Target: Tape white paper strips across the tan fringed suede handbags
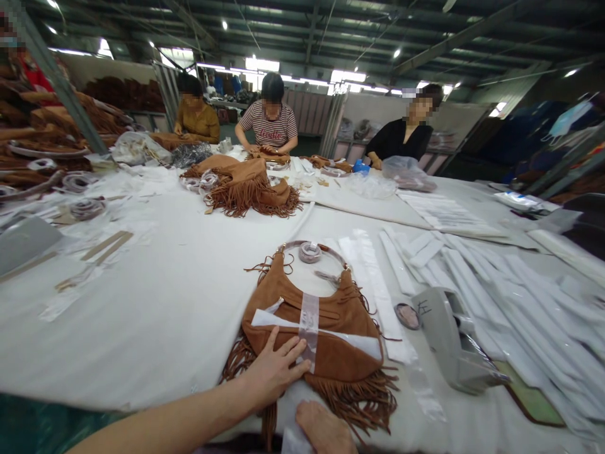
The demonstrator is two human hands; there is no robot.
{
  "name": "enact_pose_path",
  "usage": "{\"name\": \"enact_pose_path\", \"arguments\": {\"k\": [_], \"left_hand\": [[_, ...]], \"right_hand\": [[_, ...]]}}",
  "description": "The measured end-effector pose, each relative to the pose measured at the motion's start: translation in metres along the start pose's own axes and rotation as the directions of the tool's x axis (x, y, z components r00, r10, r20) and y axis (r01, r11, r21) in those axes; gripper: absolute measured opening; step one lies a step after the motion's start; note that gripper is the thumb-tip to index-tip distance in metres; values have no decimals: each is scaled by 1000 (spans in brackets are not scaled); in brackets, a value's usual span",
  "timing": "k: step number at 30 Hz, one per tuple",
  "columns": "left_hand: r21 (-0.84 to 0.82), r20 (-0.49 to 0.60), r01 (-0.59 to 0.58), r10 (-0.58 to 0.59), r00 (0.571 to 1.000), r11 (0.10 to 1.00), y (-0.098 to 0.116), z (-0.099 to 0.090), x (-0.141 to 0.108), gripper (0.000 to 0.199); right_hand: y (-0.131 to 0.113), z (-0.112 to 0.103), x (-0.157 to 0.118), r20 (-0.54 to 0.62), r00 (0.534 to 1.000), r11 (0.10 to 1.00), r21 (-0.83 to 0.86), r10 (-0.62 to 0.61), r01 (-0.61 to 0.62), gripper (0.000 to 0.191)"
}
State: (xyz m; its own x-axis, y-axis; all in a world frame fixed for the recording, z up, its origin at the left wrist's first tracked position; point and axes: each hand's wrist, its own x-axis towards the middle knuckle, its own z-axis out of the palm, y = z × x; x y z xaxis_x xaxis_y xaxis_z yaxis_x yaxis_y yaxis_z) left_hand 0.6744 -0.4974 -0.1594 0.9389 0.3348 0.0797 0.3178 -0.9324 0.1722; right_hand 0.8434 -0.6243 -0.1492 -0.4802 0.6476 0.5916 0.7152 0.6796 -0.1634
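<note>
A brown fringed suede handbag (331,362) lies on the white-covered table in front of me, its handle pointing away. A strip of clear plastic film (309,315) runs down across its middle, over a white paper strip (269,320). My left hand (276,366) rests on the lower front of the bag with fingers spread, beside the film. Below the bag's bottom edge, my right hand (326,429) is curled closed by the lower part of the film; its fingertips are mostly hidden. The wrapped handle (335,253) curves around a small coil (309,252).
A grey tape dispenser (444,340) stands right of the bag, near many white strips (501,302). More fringed brown bags (250,183) are piled across the table. Several co-workers sit at the far side. A grey box-like object (28,246) is at left.
</note>
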Motion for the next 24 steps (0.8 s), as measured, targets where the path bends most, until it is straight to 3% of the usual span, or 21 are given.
{"name": "enact_pose_path", "arguments": {"k": [3,5,9,12,15,20,24], "left_hand": [[5,-18,-5,5,1000,1000,-1,-4,0,43],[10,-31,-11,11,999,1000,-1,-10,0,38],[-101,-68,30,-37,997,994,4,-24,3,30],[-223,-142,197,-232,962,955,14,-23,10,31],[-240,-247,333,-389,888,912,24,-6,22,35],[-205,-410,408,-456,790,890,27,22,37,41],[-222,-452,393,-452,769,892,22,26,43,45]], "right_hand": [[16,-17,29,20,967,957,135,255,-255,36],[29,-23,47,117,890,853,255,441,-456,34],[57,-24,70,297,749,657,361,592,-662,27],[75,-21,78,304,692,620,308,654,-721,30],[92,-20,84,305,680,634,247,667,-733,31],[122,-15,91,295,688,696,96,663,-712,32],[137,-7,92,312,668,709,-27,676,-705,30]]}}
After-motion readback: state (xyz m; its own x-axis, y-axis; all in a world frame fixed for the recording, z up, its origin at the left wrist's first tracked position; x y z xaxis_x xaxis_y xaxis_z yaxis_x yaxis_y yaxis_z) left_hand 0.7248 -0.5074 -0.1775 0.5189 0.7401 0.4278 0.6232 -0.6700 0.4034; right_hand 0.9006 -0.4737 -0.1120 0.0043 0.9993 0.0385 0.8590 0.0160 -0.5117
